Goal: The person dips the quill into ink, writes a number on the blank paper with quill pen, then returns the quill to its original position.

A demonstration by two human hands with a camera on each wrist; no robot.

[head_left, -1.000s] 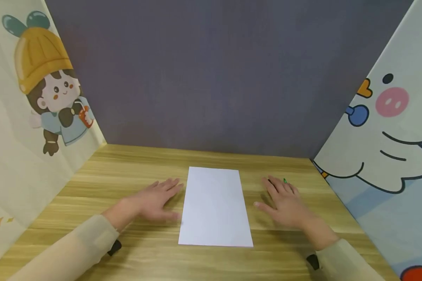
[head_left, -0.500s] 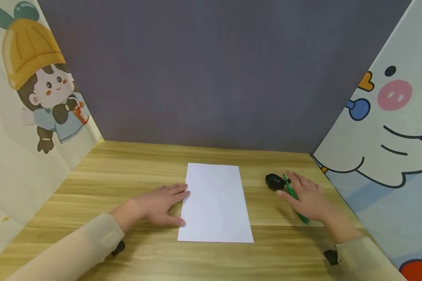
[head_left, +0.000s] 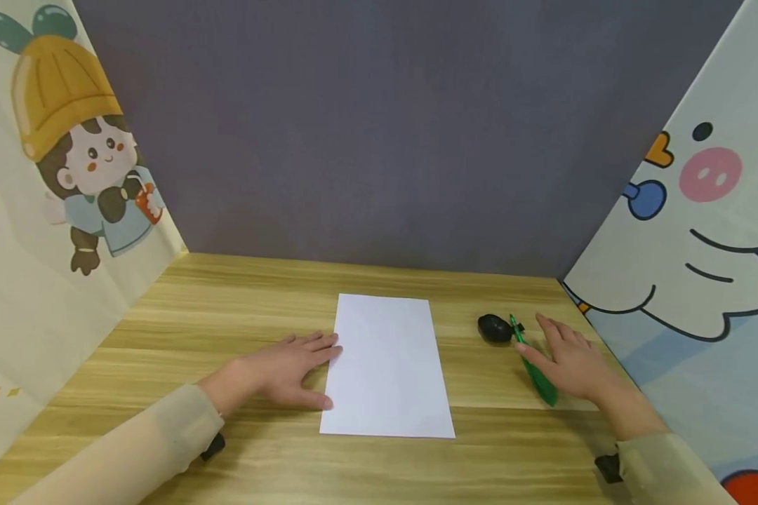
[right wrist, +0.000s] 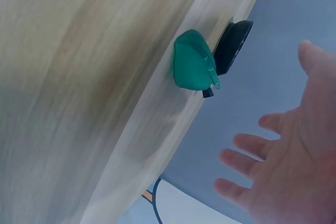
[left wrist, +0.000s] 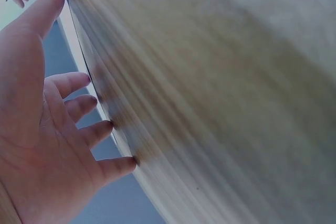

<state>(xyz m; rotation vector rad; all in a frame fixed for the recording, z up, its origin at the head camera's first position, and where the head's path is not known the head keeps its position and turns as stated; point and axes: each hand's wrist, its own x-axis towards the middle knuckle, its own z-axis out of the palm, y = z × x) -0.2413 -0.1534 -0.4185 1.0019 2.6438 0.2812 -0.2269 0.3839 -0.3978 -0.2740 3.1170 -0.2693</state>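
Observation:
A white sheet of paper (head_left: 387,368) lies on the wooden table. My left hand (head_left: 288,369) rests at its left edge, fingers spread and straight, with the thumb and some fingertips on the sheet. To the right of the paper lies a smooth black oval object (head_left: 495,329) with a small tab; its kind is unclear. Beside it is a green pen-like object (head_left: 539,379) with a thin tip and a broad leaf-shaped end. My right hand (head_left: 575,365) hovers just right of this green object, fingers extended, partly overlapping it in the head view. In the right wrist view the palm (right wrist: 294,156) holds nothing.
A dark grey panel (head_left: 379,140) stands along the table's back edge. Cartoon-printed white sheets (head_left: 25,294) hang at the left, and another printed sheet (head_left: 669,294) hangs at the right. Wooden tabletop (head_left: 385,470) extends in front of the paper.
My right hand has moved right, uncovering the black oval object and the green pen-like object. My left hand has shifted slightly right onto the paper's edge.

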